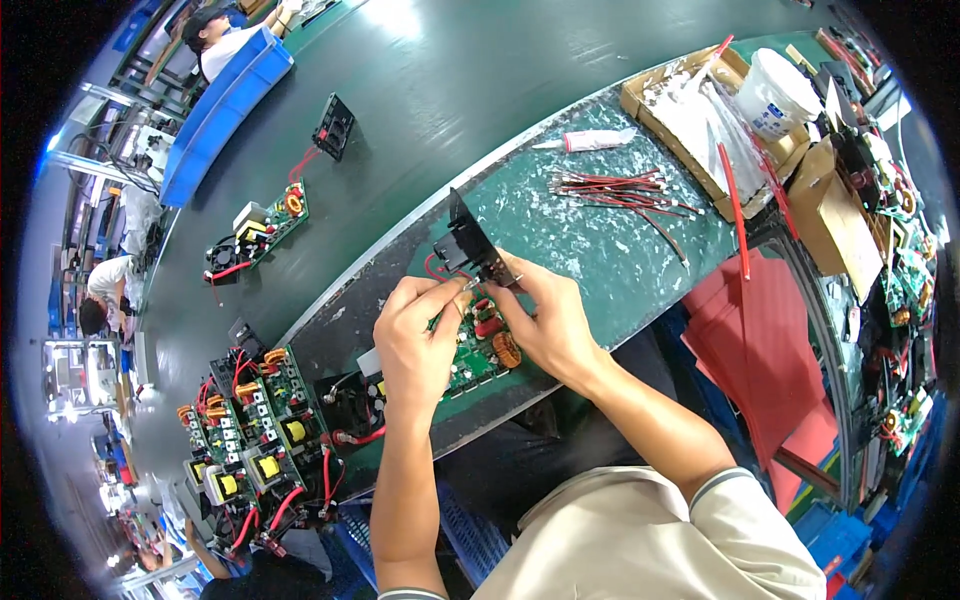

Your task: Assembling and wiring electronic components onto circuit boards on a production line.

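Note:
My right hand (552,315) grips the lower edge of a black panel (480,240), which stands tilted above the bench with a black block fixed to its left face. The fingers of my left hand (415,335) are pinched together beside that panel, at a small pale piece by its red wires (434,266); what exactly they hold is too small to tell. Below both hands lies a green circuit board (470,362) with a copper coil (506,349) and red parts. My left hand covers part of this board.
Red-black wires (620,192) and a white tube (590,140) lie right of the panel. Beyond is a cardboard tray (690,130) with a white tub (775,95). Several circuit boards (250,430) crowd the left. Another board (265,232) and a blue bin (225,115) sit farther off.

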### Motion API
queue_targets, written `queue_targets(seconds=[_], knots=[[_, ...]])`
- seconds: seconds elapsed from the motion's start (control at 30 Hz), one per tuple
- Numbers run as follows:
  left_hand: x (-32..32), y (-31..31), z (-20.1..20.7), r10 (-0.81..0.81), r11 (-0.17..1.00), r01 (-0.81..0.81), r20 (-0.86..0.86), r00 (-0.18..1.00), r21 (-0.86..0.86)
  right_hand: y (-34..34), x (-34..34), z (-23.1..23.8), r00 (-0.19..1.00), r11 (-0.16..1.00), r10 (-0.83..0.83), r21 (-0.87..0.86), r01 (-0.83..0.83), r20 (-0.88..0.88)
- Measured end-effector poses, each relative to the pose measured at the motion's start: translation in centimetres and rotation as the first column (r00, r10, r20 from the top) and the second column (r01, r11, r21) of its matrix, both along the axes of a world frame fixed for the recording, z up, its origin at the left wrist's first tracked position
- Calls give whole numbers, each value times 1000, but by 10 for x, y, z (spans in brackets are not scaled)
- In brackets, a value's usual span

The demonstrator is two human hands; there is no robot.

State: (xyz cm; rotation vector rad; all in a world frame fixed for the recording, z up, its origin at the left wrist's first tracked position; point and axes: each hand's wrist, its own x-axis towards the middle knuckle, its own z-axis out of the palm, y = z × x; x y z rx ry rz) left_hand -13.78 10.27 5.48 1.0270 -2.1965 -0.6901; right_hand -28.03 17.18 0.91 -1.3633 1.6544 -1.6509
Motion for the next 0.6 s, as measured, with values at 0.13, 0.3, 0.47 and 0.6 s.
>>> queue_targets(seconds=[0.13,0.3,0.47,0.6], knots=[[0,1,0,15,1000,-15,-19,1000,5,1,0,0,1000,1000,18,2,-18,-19],[-1,3,-3,5,1000,-6,-53,999,-13,4,0,3,997,1000,-8,-6,7,-78],[0,2,-11,-30,995,25,-57,998,-93,12,4,8,993,1000,-3,10,4,-118],[-2,4,-15,-35,974,33,-5,999,-223,11,15,2,980,997,-63,27,70,-190]])
